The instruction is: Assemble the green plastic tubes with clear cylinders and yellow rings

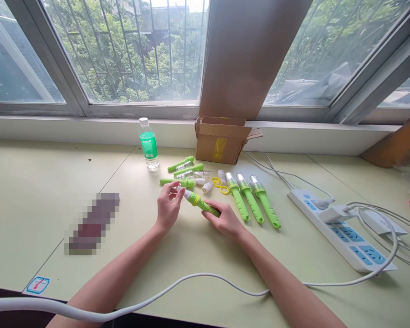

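In my right hand (223,219) is a green ridged handle (201,203) with a yellow ring and a white tip, held slanting up to the left. My left hand (169,205) pinches a clear plastic cover (179,187) at that white tip; the fingers partly hide it. Just beyond lie green handles (181,164), a clear tube (201,174) and a white piece (207,187). Yellow rings (224,189) rest near a small clear cap (221,176). Three green sticks with clear tops (258,200) lie side by side to the right of my right hand.
A bottle with a green label (148,145) and an open cardboard box (222,141) stand by the window. At right lies a white power strip (341,232) with plugs and cables. A white cable (191,276) crosses the table front. A blurred object (94,223) lies left.
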The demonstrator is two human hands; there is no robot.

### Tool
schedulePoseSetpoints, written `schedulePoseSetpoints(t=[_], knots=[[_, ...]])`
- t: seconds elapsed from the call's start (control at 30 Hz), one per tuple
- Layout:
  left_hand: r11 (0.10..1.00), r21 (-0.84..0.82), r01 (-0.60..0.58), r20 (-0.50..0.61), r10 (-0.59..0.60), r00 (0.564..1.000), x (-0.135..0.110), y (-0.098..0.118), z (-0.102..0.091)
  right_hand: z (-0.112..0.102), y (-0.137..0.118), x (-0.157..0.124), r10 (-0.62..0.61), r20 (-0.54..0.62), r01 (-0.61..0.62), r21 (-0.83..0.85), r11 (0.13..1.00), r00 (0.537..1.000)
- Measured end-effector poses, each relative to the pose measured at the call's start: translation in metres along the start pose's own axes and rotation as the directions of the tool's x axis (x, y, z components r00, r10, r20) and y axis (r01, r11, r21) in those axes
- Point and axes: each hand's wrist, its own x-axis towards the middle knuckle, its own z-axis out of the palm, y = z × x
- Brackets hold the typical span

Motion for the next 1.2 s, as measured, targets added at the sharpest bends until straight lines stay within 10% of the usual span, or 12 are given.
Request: schedulePoseSetpoints(t=[1.2], knots=[[0.956, -0.268, 0.122, 0.15, -0.083, 0.985, -0.004, 0.01, 0.003, -0.002, -0.004, 0.001, 0.037, 0.043, -0.039, 0.044, 0.998, 0.998]])
